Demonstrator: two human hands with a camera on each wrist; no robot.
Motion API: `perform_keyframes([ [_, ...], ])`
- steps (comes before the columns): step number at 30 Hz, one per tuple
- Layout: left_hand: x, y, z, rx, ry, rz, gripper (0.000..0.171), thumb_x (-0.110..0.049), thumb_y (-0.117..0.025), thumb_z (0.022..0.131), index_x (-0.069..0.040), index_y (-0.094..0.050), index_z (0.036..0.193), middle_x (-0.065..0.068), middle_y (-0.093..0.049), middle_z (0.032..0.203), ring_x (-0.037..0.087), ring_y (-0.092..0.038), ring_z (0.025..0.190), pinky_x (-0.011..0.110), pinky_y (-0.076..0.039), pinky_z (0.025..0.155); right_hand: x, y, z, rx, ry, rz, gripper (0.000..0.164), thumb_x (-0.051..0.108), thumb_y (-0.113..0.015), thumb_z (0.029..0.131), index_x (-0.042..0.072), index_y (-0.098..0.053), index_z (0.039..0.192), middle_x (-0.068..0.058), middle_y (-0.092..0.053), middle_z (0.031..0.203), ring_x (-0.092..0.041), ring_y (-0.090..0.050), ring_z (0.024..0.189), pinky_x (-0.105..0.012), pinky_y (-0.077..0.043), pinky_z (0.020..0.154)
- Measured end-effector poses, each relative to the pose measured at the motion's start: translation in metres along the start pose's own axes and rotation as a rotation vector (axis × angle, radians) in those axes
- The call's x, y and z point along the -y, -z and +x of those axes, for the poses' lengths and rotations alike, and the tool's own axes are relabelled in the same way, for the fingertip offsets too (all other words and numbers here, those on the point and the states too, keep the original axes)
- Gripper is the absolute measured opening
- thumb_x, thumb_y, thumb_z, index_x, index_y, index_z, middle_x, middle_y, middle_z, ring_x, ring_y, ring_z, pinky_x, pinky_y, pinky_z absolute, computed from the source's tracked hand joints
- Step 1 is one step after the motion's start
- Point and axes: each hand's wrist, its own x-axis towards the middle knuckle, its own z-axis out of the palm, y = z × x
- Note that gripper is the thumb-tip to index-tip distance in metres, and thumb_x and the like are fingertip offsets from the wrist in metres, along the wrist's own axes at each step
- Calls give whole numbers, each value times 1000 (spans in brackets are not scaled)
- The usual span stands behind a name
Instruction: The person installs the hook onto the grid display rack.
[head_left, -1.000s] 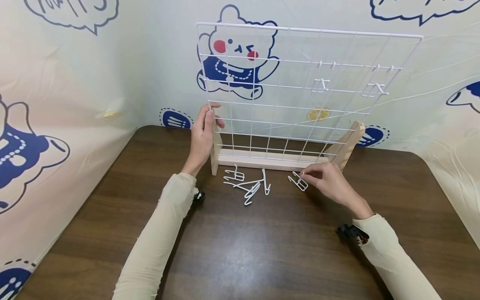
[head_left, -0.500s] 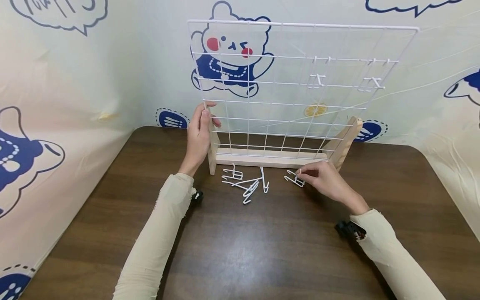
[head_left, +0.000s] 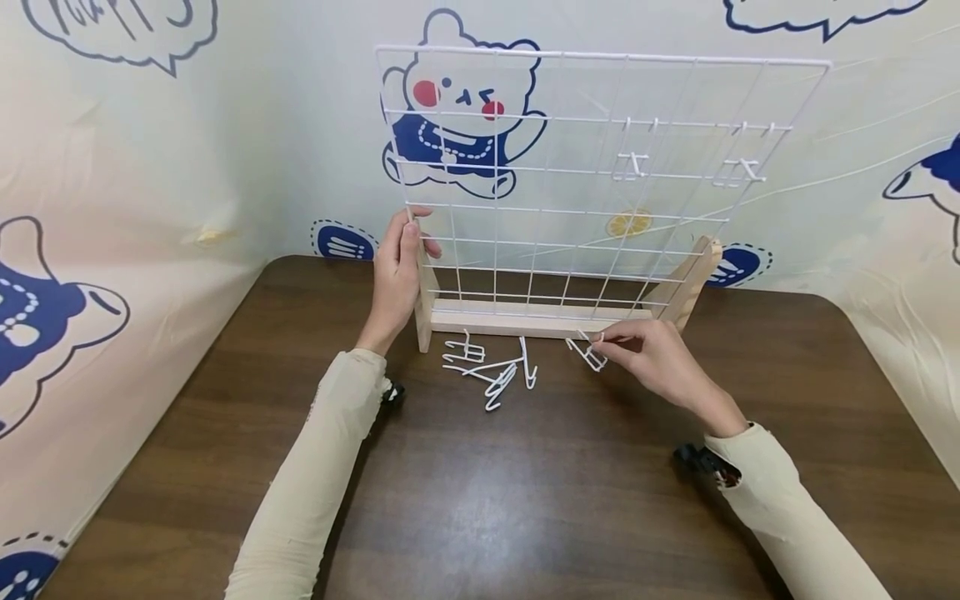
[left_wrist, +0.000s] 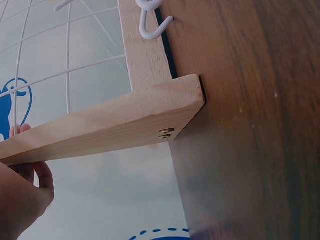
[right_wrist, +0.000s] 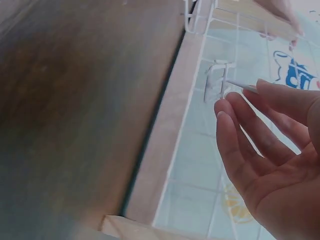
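The head view shows a pale backdrop [head_left: 300,150] printed with blue cartoon bears, rising behind a dark brown counter [head_left: 480,483]. Toward the counter's far edge stands a white wire grid [head_left: 570,212], its lower part set in a wooden stand [head_left: 495,322] made of two uprights and a long base bar. Two arms in cream sleeves [head_left: 300,475] reach in from the near side. The hands are both occupied: the left hand [head_left: 397,267] is closed around the stand's left upright, thumb toward the camera and fingers passing behind. The right hand [head_left: 656,354] pinches a hook between thumb and fingertips, the gap nearly closed; the right wrist view shows its other fingers loosely bent. That held hook [head_left: 589,355] is just in front of the base bar, right of its middle; whether it touches the counter I cannot tell. On the grid's right side, two hung hooks [head_left: 633,162] sit side by side, well apart, caught on the wire below the top bar. Loose hooks [head_left: 501,379] lie in a tangle on the counter, between the hands.
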Motion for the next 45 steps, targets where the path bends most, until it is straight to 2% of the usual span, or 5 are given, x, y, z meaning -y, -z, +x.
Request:
perform_keyframes([
  [13, 1, 1, -1, -5, 0, -3, 31, -12, -35, 109, 6, -51, 129, 37, -58, 87, 50, -57, 86, 53, -41, 84, 27, 4, -3, -68, 65, 64, 8, 11, -75, 89, 15, -80, 95, 5, -75, 94, -7, -67, 85, -14, -50, 73],
  [19, 1, 2, -1, -12, -8, 0, 31, -12, -36, 109, 6, -52, 128, 37, -59, 86, 49, -58, 84, 54, -41, 84, 39, 7, -4, -99, 103, 98, 8, 7, -75, 89, 11, -79, 93, 5, -75, 94, -4, -67, 84, -15, -51, 70],
  [27, 3, 2, 0, -20, -27, -6, 30, -10, -36, 108, 8, -53, 125, 36, -58, 83, 48, -57, 82, 34, -43, 83, 52, 10, -7, -144, 177, 127, 17, 1, -78, 84, 11, -79, 96, 5, -75, 96, -4, -67, 93, -17, -51, 79],
  [37, 2, -1, -1, -24, -7, 14, 30, -11, -36, 108, 6, -53, 127, 35, -60, 84, 46, -59, 83, 49, -43, 85, 61, 7, -8, -287, 296, 158, 28, -9, -80, 75, 9, -79, 96, -2, -76, 96, -13, -70, 93, -17, -48, 87],
  [45, 2, -2, -1, -45, -27, 37, 30, -9, -36, 108, 7, -53, 126, 33, -60, 83, 44, -59, 81, 50, -42, 82, 72, 4, 2, -356, 376, 170, 28, -12, -81, 72, 6, -78, 93, -3, -75, 87, -12, -68, 82, -15, -50, 77],
])
